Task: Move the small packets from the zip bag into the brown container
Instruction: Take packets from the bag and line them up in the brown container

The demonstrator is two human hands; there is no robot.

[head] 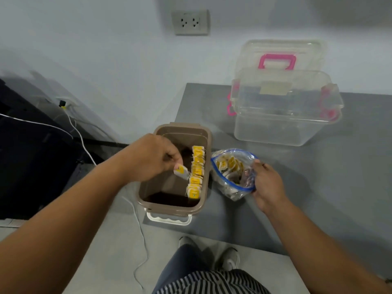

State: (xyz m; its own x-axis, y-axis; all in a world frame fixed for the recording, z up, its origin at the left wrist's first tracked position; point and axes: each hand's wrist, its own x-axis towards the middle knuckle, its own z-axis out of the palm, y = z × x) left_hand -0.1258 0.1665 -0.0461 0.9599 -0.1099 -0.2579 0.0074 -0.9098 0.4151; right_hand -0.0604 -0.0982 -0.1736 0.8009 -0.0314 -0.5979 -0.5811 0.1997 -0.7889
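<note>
The brown container [204, 134] stands open at the table's left edge. A row of several yellow-and-white packets [196, 172] lines its right inner wall. My left hand [150, 158] hovers over the container and pinches one small packet [181, 171] above the inside. To the right lies the clear zip bag [231, 187] with a blue rim, its mouth open and several packets inside [230, 164]. My right hand [266, 183] grips the bag's right edge, fingers curled over the rim.
A clear plastic box with pink latches [286, 115] stands at the back of the grey table [318, 177], its pink-handled lid [277, 58] leaning on the wall. A white cable [140, 230] trails on the floor at left. My shoes are below the table edge.
</note>
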